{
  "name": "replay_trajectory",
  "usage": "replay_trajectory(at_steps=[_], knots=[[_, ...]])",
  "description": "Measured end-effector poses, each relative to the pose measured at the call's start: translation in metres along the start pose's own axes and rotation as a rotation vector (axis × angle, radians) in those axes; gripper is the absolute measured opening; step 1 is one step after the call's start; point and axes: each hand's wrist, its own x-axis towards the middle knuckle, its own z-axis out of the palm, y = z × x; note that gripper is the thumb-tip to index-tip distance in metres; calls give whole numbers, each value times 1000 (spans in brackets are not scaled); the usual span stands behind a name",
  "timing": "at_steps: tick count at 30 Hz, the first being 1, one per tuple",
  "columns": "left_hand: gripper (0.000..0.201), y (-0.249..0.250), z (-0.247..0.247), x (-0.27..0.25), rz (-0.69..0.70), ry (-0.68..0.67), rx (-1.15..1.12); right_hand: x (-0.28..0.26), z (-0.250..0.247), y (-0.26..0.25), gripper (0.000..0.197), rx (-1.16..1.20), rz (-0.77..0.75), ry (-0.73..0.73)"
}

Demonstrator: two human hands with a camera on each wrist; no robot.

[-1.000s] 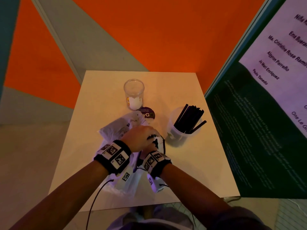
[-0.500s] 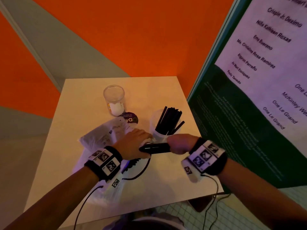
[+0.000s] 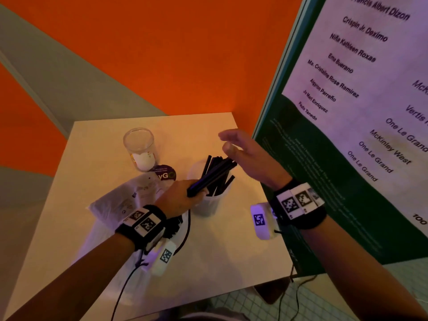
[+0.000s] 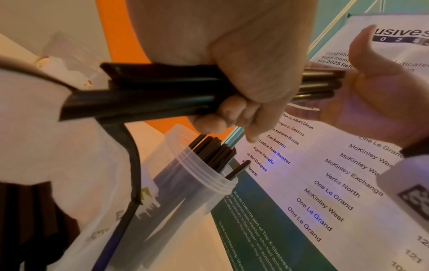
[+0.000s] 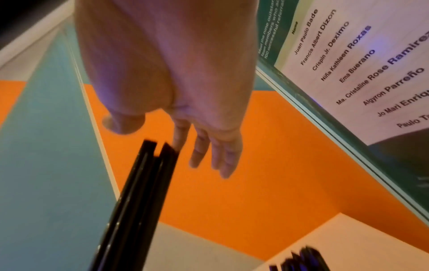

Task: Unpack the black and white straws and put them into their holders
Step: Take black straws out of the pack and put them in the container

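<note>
Head view: left hand wraps its grip round a bundle of smooth black plastic straws, angled above the translucent ribbed plastic holder on the pale counter, which is already stocked with black straws. Right hand, closed on that bundle 0.5 s ago, now hangs spread, straight-fingered, beside the tips. Clear glass holder stands behind the crinkled white wrapper. Left wrist view alone shows the holder's rim ridges.

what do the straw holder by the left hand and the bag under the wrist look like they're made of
Straw holder: seemingly translucent, frosted plastic; the black straws inside show dimly through its wall, and moulded ridges ring the rim. Bag: likely thin white plastic film, crinkled and faintly glossy with print, though it could be coated paper. The bundle in the left hand looks like smooth, shiny black plastic.
</note>
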Motion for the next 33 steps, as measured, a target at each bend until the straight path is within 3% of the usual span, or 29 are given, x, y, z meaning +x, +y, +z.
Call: replay_trajectory(at_steps=[4,7,9,13,17,19,22,26,31,33], knots=[[10,3,3,8,-12,-2,21,6,25,11,25,55,-107,9],[8,7,3,13,-8,37,-10,9,28,14,22,394,-164,159],[10,12,5,19,17,58,-28,8,34,16,27,572,-208,170],[7,23,6,29,57,59,-78,15,36,14,17,640,-239,191],[63,13,1,31,22,52,-36,22,5,15,18,608,-232,374],[74,-2,-4,26,1,72,164,25,-7,23,18,563,-221,472],[68,-22,-9,12,37,68,431,29,-8,37,25,424,-173,520],[56,-30,-12,-3,96,60,483,31,7,55,32,283,-76,494],[39,-38,-12,-18,195,-124,594,37,9,69,13,194,-23,468],[27,-40,-11,-25,217,-200,533,39,7,75,26,68,11,417]])
